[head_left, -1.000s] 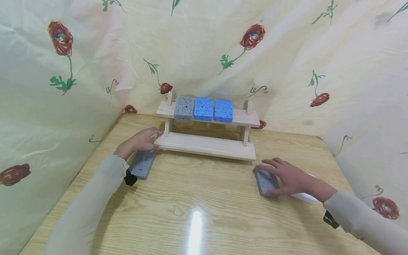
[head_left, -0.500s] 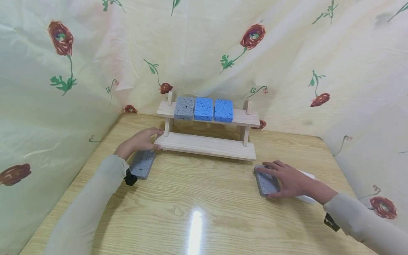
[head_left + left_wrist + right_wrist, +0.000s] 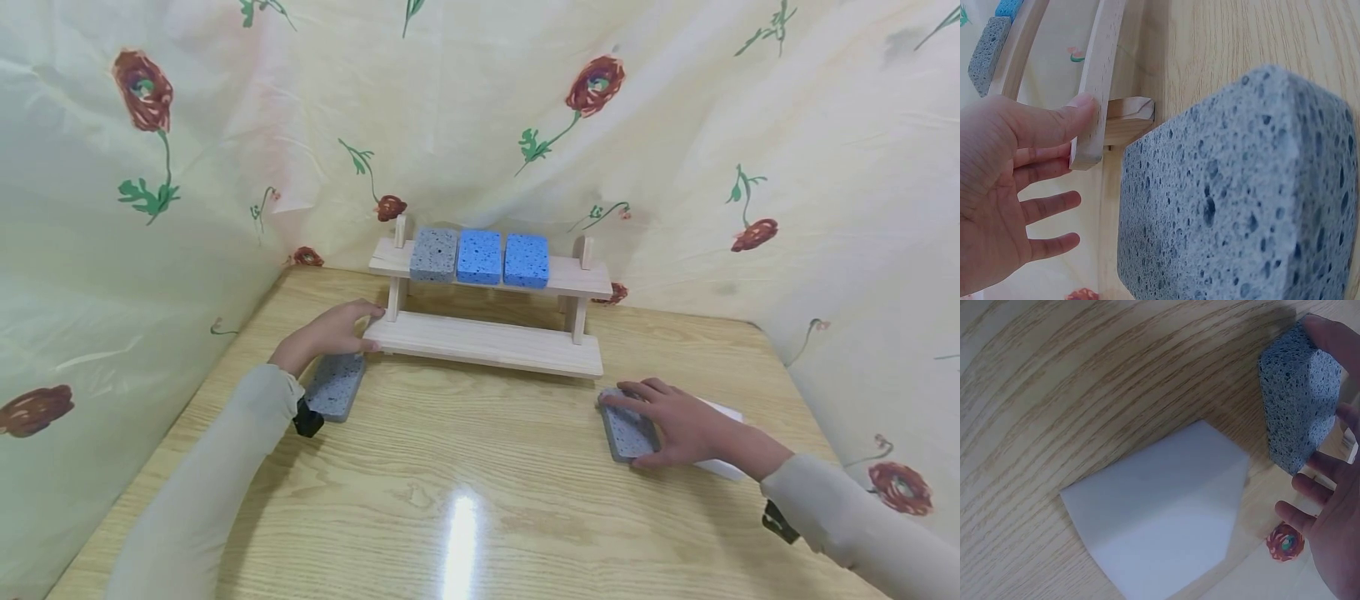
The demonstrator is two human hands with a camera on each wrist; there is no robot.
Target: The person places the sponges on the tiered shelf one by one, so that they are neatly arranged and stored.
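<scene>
My left hand (image 3: 330, 332) pinches the left end of the lower board of a two-tier wooden shelf (image 3: 487, 342). In the left wrist view its thumb (image 3: 1082, 107) lies against the board while two fingers stick out free. A grey speckled sponge (image 3: 337, 387) lies on the table just below that wrist. At the right, my right hand (image 3: 682, 425) holds another grey sponge (image 3: 628, 429) by its edges, thumb at the near side and fingers at the far end. The right wrist view shows this sponge (image 3: 1300, 394) close over the tabletop.
On the upper board stand a grey sponge (image 3: 433, 254) and two blue sponges (image 3: 480, 257), side by side. A white block (image 3: 1160, 512) lies on the wood-grain table (image 3: 525, 517) beneath the right wrist. Flower-patterned cloth (image 3: 465, 117) hangs behind and at both sides.
The right hand's fingers have shifted slightly lower about the grey sponge, and more of the white block shows behind that hand. The left hand and shelf have kept still.
</scene>
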